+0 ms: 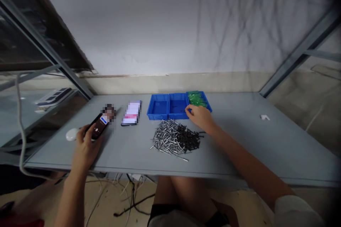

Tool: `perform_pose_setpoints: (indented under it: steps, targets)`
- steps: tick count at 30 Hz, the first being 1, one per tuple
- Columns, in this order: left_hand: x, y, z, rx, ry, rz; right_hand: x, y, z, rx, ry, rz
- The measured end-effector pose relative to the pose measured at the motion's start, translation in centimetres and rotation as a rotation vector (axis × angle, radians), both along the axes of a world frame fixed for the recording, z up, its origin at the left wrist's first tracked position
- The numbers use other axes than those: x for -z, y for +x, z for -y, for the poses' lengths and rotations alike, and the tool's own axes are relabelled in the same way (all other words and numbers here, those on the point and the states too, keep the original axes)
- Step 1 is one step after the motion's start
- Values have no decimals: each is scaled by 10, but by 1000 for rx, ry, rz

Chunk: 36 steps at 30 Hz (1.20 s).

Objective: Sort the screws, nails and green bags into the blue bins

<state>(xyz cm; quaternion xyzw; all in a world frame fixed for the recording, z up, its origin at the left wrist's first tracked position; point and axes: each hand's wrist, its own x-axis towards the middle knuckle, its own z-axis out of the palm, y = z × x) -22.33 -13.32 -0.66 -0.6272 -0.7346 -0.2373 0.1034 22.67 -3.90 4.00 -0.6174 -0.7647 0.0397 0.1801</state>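
My left hand [85, 147] is closed around the lower end of a dark phone [99, 128] with a lit screen, at the left of the table. My right hand [201, 116] has its fingertips pinched together at the front right corner of the middle blue bin [178, 116]; whether anything small is between them I cannot make out. Below it lies a pile of thin silver metal pins [167, 136], mixed on its right side with dark screw-like pieces [189, 139]. A few small dark bits lie inside the middle bin.
The left blue bin [157, 116] adjoins the middle one, and the right bin [208, 102] holds green plastic packets [195, 98]. A second phone [131, 112], a white rounded case [71, 134] and a small white item [264, 117] rest on the grey table [128, 152]. Cables hang below.
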Motion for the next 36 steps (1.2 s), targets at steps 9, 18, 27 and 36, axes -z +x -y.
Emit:
perform_pose_setpoints:
  steps: [9, 18, 27, 36]
  targets:
    - [7, 4, -4, 86, -104, -49, 0, 3, -5, -69, -20, -21]
    - [6, 11, -22, 41, -215, -111, -6, 124, -5, 304, 138, -180]
    - [13, 15, -36, -86, -196, -129, 51, 278, 19, 468, 212, 129]
    - [-16, 72, -15, -151, -275, -111, 48, 266, 45, 151, 163, -87]
